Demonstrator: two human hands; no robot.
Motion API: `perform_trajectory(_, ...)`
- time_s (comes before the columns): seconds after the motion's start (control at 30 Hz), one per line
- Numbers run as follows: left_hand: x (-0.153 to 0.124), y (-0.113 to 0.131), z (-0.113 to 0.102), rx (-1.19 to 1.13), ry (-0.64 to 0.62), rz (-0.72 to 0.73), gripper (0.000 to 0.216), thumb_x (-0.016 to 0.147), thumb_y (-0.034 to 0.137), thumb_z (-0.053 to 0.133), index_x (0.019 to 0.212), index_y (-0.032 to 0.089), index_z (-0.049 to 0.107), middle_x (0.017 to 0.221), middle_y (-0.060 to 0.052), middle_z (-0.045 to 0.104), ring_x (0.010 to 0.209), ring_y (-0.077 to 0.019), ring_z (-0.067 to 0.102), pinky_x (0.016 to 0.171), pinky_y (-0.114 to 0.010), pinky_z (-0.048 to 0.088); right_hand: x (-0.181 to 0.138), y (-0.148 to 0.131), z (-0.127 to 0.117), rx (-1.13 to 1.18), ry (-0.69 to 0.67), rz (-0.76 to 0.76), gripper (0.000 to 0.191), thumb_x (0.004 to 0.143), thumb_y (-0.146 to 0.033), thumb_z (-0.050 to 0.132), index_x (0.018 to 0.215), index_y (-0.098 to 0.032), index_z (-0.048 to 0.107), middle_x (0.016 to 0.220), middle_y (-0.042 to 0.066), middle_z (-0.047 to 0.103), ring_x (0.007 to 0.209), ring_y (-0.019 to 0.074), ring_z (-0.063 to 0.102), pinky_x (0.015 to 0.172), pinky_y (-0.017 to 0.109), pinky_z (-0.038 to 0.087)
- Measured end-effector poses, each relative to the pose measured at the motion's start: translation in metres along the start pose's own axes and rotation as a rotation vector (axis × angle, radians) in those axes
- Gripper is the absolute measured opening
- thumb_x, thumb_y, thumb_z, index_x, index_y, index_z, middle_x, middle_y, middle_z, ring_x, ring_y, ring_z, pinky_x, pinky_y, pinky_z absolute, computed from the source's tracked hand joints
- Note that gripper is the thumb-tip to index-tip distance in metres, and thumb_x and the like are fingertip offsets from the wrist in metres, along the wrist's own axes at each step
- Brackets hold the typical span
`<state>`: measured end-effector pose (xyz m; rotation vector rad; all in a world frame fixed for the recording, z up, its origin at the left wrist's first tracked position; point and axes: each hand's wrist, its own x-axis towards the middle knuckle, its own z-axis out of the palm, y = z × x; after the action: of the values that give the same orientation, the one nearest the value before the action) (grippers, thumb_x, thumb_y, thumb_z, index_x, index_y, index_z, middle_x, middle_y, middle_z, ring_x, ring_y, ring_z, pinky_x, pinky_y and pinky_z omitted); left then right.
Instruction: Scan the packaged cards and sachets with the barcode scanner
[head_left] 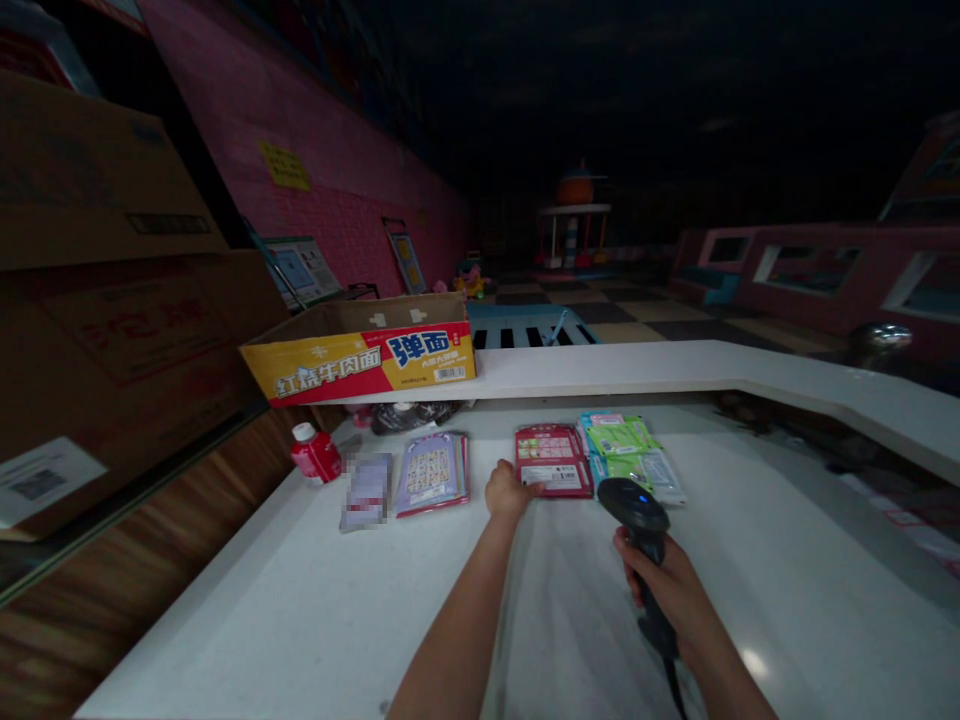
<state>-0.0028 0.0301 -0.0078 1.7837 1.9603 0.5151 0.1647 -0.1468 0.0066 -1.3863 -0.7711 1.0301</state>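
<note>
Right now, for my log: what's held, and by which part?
Right hand grips the barcode scanner by its handle; left hand touches the red packet.

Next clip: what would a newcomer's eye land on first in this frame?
The right hand grips a black barcode scanner above the white counter, its head close to a red packet stack that the left hand touches at the near edge. Just right of that stack lie green packets, further left purple packets, and a yellow-and-red carton sits on the raised ledge behind.
</note>
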Motion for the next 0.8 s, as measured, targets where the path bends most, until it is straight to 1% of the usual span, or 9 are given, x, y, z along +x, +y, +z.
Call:
perform_trajectory(0.1,0.007,-0.009,0.002,-0.100,0.028,0.006,0.054,0.060,0.037,0.084,0.102,0.015,0.058,0.105,-0.015,0.070,0.100,-0.0276,0.067,0.075,-0.028,0.045,0.001,0.001,0.001,-0.006,-0.008,0.011,0.042,0.067,-0.051,0.075,0.087,-0.018,0.058,0.048,-0.007,0.053,0.038,0.0109,0.046,0.036,0.023,0.038)
perform_trajectory(0.2,0.013,-0.016,0.005,-0.333,0.064,-0.049,0.044,0.054,0.023,0.085,0.090,0.016,0.062,0.087,-0.009,0.072,0.086,-0.0234,0.068,0.069,-0.026,0.045,0.002,0.003,0.003,-0.004,0.017,-0.010,0.041,0.068,-0.050,0.075,0.088,-0.018,0.058,0.047,-0.008,0.052,0.037,0.0104,0.045,0.035,0.023,0.037)
perform_trajectory(0.27,0.014,-0.020,0.006,-0.606,-0.018,-0.109,0.036,0.051,0.020,0.084,0.079,0.016,0.062,0.069,-0.003,0.068,0.069,-0.0187,0.066,0.060,-0.025,0.044,0.002,0.003,0.003,-0.009,0.005,0.002,0.042,0.067,-0.051,0.075,0.088,-0.018,0.058,0.046,-0.008,0.052,0.037,0.0106,0.045,0.035,0.023,0.037)
perform_trajectory(0.33,0.013,-0.022,0.006,-0.846,-0.155,-0.139,0.029,0.052,0.023,0.083,0.067,0.016,0.060,0.055,0.001,0.060,0.053,-0.0136,0.058,0.053,-0.024,0.041,0.001,0.003,0.002,-0.022,-0.014,0.024,0.043,0.067,-0.051,0.075,0.089,-0.018,0.058,0.047,-0.007,0.053,0.037,0.0109,0.046,0.036,0.023,0.038)
perform_trajectory(0.4,0.009,-0.024,0.005,-0.961,-0.248,-0.139,0.028,0.054,0.028,0.082,0.061,0.015,0.058,0.050,0.002,0.057,0.045,-0.0106,0.052,0.049,-0.024,0.040,0.001,0.002,0.002,-0.034,-0.017,0.023,0.042,0.068,-0.051,0.074,0.089,-0.018,0.058,0.047,-0.007,0.053,0.039,0.0109,0.047,0.037,0.023,0.039)
perform_trajectory(0.47,0.004,-0.028,0.002,-1.001,-0.282,-0.123,0.031,0.053,0.032,0.082,0.061,0.015,0.058,0.052,0.001,0.060,0.046,-0.0101,0.053,0.050,-0.024,0.043,0.001,0.000,0.003,-0.041,-0.020,0.007,0.040,0.069,-0.050,0.073,0.089,-0.018,0.058,0.048,-0.007,0.054,0.039,0.0106,0.047,0.037,0.023,0.039)
perform_trajectory(0.63,-0.005,-0.042,-0.003,-1.110,-0.282,0.035,0.035,0.051,0.037,0.083,0.065,0.016,0.058,0.053,0.002,0.060,0.044,-0.0091,0.052,0.047,-0.022,0.043,0.001,-0.003,0.009,-0.039,-0.003,-0.032,0.039,0.069,-0.049,0.072,0.087,-0.018,0.059,0.045,-0.008,0.052,0.036,0.0101,0.044,0.035,0.022,0.037)
perform_trajectory(0.73,-0.006,-0.047,-0.004,-1.119,-0.194,0.173,0.033,0.055,0.037,0.080,0.067,0.016,0.058,0.053,0.003,0.059,0.044,-0.0079,0.049,0.046,-0.019,0.038,0.001,-0.003,0.012,-0.038,-0.017,-0.035,0.039,0.068,-0.049,0.073,0.086,-0.018,0.059,0.045,-0.008,0.051,0.035,0.0104,0.044,0.035,0.023,0.037)
perform_trajectory(0.8,-0.004,-0.047,-0.003,-1.117,-0.104,0.259,0.028,0.061,0.037,0.076,0.070,0.017,0.058,0.057,0.002,0.061,0.049,-0.0092,0.053,0.050,-0.020,0.039,0.001,-0.002,0.014,-0.032,-0.005,-0.046,0.039,0.068,-0.049,0.073,0.086,-0.018,0.059,0.045,-0.008,0.051,0.035,0.0104,0.043,0.035,0.023,0.036)
